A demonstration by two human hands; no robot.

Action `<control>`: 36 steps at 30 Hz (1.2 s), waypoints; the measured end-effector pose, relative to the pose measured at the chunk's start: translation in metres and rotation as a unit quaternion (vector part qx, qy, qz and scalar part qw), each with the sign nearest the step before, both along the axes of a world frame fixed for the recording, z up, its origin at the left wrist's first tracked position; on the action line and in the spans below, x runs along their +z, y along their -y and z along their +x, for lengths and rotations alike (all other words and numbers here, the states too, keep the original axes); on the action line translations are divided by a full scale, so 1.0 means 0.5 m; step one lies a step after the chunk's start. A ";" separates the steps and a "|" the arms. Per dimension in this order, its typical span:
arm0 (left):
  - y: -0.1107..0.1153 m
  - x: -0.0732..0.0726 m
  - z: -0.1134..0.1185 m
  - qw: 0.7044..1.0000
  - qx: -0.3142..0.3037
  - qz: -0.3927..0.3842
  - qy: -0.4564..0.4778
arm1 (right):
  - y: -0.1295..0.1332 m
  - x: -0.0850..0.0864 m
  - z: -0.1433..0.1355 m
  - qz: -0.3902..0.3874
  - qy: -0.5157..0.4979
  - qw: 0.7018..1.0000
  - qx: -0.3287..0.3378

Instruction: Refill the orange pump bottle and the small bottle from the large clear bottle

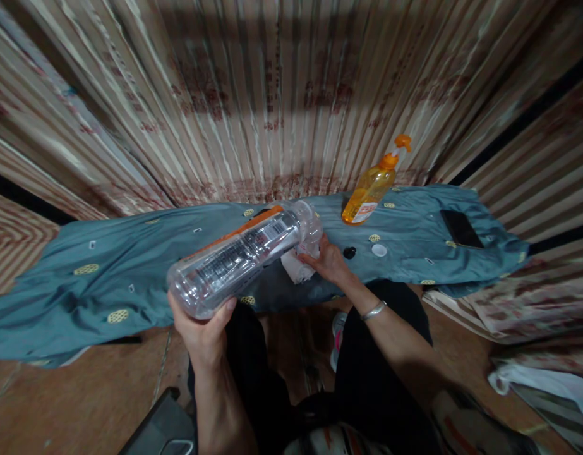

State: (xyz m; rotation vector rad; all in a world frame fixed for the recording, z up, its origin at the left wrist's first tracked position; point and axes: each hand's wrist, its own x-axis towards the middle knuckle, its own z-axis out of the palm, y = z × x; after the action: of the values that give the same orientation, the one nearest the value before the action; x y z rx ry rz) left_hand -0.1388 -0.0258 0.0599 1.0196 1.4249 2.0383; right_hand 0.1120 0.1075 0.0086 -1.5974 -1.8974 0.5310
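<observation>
My left hand [201, 328] is wrapped around the base of a large clear plastic bottle [234, 262] with a printed label and a barcode. The bottle leans, its top end up and to the right. At that end my right hand [326, 260] is closed on a small clear plastic container [312, 230], whose exact kind is hard to make out. Under its fingers shows a white piece [298, 268], partly covered by the hand. A small black cap [349, 253] and a white round cap [379, 250] lie just right of this hand.
An orange pump bottle [369, 189] with amber liquid stands at the back of the table's teal cloth [144, 253]. Toward the right end lies a black phone [462, 229]. A patterned curtain [272, 95] hangs behind. White plastic bags [547, 385] are at lower right.
</observation>
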 end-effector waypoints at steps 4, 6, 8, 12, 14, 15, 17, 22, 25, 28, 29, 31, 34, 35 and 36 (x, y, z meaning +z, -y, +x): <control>0.000 0.003 0.002 1.000 0.001 0.002 0.004 | 0.001 0.000 0.000 0.003 -0.003 1.000 -0.002; 0.000 0.004 0.002 1.000 -0.002 0.005 0.008 | 0.001 0.001 0.000 0.004 -0.008 1.000 0.004; 0.000 0.004 0.002 1.000 -0.002 0.013 0.013 | 0.001 0.002 0.000 0.000 -0.007 1.000 0.008; -0.001 0.004 0.002 1.000 -0.001 0.014 0.011 | 0.001 0.006 -0.001 -0.014 0.002 1.000 -0.006; 0.000 0.005 0.003 1.000 0.001 0.006 0.002 | 0.001 0.007 -0.002 -0.016 0.003 1.000 -0.008; 0.000 0.006 0.004 1.000 0.001 0.003 -0.001 | 0.001 0.007 -0.002 -0.014 0.002 1.000 -0.006; 0.000 0.008 0.005 1.000 0.000 0.001 -0.004 | 0.001 0.006 -0.002 -0.007 -0.003 1.000 -0.001; -0.001 0.008 0.005 1.000 0.000 0.009 -0.002 | 0.001 0.003 0.000 -0.006 -0.002 1.000 -0.003; -0.001 0.007 0.005 1.000 0.002 0.010 0.003 | 0.001 0.003 0.001 -0.004 -0.004 1.000 -0.002; 0.000 0.008 0.005 1.000 0.003 0.004 -0.005 | 0.003 0.005 0.000 -0.001 -0.006 1.000 -0.001; 0.000 0.008 0.005 1.000 0.003 0.003 -0.009 | 0.003 0.005 -0.001 -0.002 -0.005 1.000 -0.002; 0.000 0.009 0.005 1.000 0.002 0.006 -0.009 | 0.003 0.006 -0.002 -0.006 0.000 1.000 -0.004; 0.000 0.007 0.004 1.000 0.002 0.015 0.001 | 0.002 0.007 -0.004 -0.008 0.005 1.000 -0.008; -0.001 0.006 0.003 1.000 0.002 0.017 0.003 | 0.002 0.007 -0.005 -0.007 0.005 1.000 -0.009; -0.001 0.005 0.002 1.000 0.002 0.018 0.004 | 0.002 0.007 -0.005 -0.008 0.006 1.000 -0.010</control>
State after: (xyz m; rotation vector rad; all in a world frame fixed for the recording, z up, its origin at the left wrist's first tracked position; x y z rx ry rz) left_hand -0.1376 -0.0254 0.0623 1.0225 1.3918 2.0754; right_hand 0.1096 0.1067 0.0123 -1.6310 -1.8889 0.5320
